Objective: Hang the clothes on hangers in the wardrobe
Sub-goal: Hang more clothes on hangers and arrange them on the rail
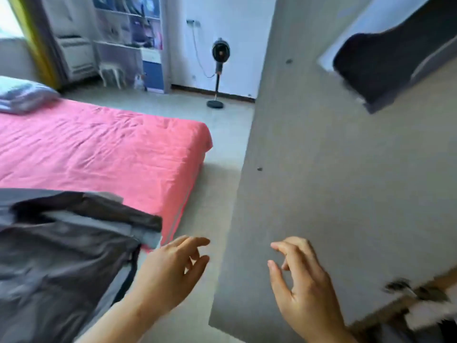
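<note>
A pile of dark grey and black clothes lies on the near corner of the bed at the lower left. My left hand hovers just right of the pile over the floor, fingers loosely spread, holding nothing. My right hand is in front of the grey wardrobe door, fingers loosely curled and empty. A dark garment shows past the door at the upper right. No hanger is clearly visible.
The bed with a pink sheet fills the left side, a folded blanket at its far end. A standing fan is by the far wall. A shelf unit stands at the back. Grey floor runs between bed and door.
</note>
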Demonstrator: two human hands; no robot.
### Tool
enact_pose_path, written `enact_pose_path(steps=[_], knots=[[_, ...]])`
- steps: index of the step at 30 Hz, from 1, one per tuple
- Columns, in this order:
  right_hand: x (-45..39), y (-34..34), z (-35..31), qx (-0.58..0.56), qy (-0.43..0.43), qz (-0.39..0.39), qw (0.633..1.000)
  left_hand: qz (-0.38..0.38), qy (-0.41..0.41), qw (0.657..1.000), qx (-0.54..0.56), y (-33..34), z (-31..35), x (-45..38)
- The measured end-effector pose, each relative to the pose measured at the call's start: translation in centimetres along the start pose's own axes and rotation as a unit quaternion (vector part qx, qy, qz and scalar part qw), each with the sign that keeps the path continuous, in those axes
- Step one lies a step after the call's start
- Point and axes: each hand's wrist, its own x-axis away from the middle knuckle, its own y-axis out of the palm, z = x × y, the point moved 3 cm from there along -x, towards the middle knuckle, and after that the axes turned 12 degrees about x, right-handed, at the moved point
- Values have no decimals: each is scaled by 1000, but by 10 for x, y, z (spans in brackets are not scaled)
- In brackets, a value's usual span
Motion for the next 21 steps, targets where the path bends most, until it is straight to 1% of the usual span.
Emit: enact_pose_path(steps=[3, 5, 8, 10, 13, 18, 21], knots=[[-19, 57, -66, -51, -53, -39, 997, 37, -83, 995, -35, -56, -64, 40], [-28, 88, -108, -85, -74, -70, 991, 59, -133, 988, -43, -91, -95, 65], [-39, 139, -187, -146, -127, -107, 975, 92, -218, 970, -54, -149, -146, 113], [-43, 165, -230, -176, -154, -126, 964, 107, -261, 957, -67, -179, -173, 140], [-41, 209, -300, -224, -199, -175, 938, 157, -337, 926, -63, -222, -212, 190], [-31, 260, -391, -266, -262, -250, 893, 234, -410, 879, -65, -262, -246, 248], [-28, 288, -430, -282, -287, -295, 867, 267, -453, 849, -60, -275, -262, 268]])
